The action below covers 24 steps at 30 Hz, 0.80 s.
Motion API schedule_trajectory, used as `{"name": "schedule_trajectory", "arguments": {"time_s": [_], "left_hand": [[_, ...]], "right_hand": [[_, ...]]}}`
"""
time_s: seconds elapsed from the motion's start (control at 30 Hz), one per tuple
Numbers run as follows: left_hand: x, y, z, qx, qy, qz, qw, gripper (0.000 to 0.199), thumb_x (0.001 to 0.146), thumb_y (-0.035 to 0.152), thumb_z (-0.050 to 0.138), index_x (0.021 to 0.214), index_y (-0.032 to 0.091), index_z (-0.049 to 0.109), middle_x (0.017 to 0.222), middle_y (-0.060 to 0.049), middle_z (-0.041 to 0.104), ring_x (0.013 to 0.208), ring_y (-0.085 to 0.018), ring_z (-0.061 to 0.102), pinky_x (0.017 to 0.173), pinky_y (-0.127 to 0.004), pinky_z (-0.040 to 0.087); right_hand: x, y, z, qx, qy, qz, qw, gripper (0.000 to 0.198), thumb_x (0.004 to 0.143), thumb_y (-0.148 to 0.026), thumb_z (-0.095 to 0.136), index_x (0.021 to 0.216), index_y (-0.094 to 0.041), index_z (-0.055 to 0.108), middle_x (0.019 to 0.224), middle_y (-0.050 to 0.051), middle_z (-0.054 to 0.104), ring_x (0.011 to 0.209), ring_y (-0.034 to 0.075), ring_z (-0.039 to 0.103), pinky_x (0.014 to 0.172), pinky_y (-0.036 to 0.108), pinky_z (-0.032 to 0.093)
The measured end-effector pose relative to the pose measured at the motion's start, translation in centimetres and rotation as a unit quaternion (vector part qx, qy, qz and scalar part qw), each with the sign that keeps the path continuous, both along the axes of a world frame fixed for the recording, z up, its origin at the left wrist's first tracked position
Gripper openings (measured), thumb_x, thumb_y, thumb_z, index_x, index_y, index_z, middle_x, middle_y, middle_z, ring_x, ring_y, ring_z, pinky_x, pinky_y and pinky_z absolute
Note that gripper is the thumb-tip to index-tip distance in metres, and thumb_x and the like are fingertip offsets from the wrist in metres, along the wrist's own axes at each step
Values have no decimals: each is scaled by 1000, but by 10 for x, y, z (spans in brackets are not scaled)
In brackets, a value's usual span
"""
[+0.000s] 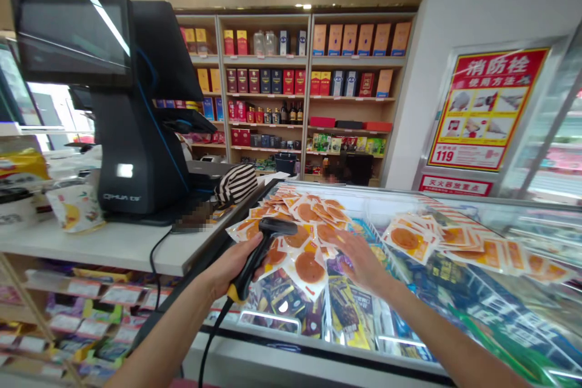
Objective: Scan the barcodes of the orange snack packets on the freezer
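My left hand [234, 262] is wrapped round the handle of a black barcode scanner [278, 227] with yellow trim, and its cord hangs down at the front. Below and beyond the scanner lies a heap of flat clear-and-white packets [310, 268], each with a round orange-brown piece inside, on the glass top of a chest freezer [377, 197]. My right hand [364, 262] reaches in from the right with its fingers stretched apart over the heap's right edge. Whether its fingertips touch a packet I cannot tell. A second row of similar packets [407, 238] lies farther right on the glass.
A dark point-of-sale terminal [131, 151] stands on the white counter [168, 254] at left, near a striped bag [237, 185]. Packaged goods show through the freezer glass. Shelves [266, 60] of boxes and bottles line the back. A red fire-hydrant sign [488, 109] hangs at right.
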<state>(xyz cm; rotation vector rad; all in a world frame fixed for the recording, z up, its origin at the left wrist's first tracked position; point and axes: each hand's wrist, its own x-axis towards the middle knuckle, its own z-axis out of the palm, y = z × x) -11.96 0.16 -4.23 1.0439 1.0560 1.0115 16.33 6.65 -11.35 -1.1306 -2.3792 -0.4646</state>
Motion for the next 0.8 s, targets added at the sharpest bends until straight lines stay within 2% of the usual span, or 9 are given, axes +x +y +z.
{"name": "schedule_trajectory", "arguments": {"time_s": [0.1,0.23,0.33,0.43,0.5,0.6,0.73,0.8], "left_hand": [[-9,-3,-3,-5,5,2,1000,38,67,51,47,71,13,49,54,1,52,39,-6,43,38,-18,32],[-14,-6,-5,-7,-1,-29,1000,38,66,51,47,70,13,50,55,1,52,40,-7,44,39,-19,33],[-12,-8,-2,-1,-14,-45,999,36,68,50,46,69,14,50,55,1,52,40,-6,44,38,-19,32],[-6,-9,3,-1,-19,-51,999,36,69,49,46,67,13,50,55,0,51,40,-6,44,39,-18,33],[-1,-8,6,6,-28,-60,998,36,69,49,45,69,13,51,58,0,52,41,-6,45,39,-18,33],[11,-5,8,14,-48,-86,995,35,70,48,45,71,14,51,59,-1,53,41,-6,45,38,-18,33],[32,1,10,12,-44,-114,992,36,71,48,43,70,13,50,57,-2,53,40,-6,45,37,-17,32],[42,4,11,18,-38,-125,991,37,71,49,42,70,13,50,57,-2,53,40,-6,45,37,-18,32]], "right_hand": [[-33,-9,5,-20,-51,87,995,59,64,-5,44,117,-29,37,129,4,31,118,20,24,93,44,21],[-46,-9,8,-49,-74,126,988,36,68,-10,48,100,-26,51,121,3,43,114,20,33,91,43,24],[-38,-5,10,-41,-3,114,993,21,72,-14,44,88,-21,55,118,5,46,108,18,40,89,39,30],[-21,-1,12,-42,138,64,988,18,75,-19,38,85,-18,54,116,8,47,104,17,44,85,34,34],[-7,3,13,-62,241,5,969,22,77,-27,36,87,-17,53,105,9,55,95,18,49,80,33,38],[14,11,12,-117,378,-56,917,30,75,-38,35,87,-16,53,79,4,62,73,17,55,65,30,42],[35,20,5,-169,512,-58,840,36,72,-44,38,87,-15,53,70,2,60,62,15,53,56,26,41],[42,22,1,-177,536,-63,823,37,70,-45,40,86,-14,53,67,3,59,60,14,51,54,25,40]]}}
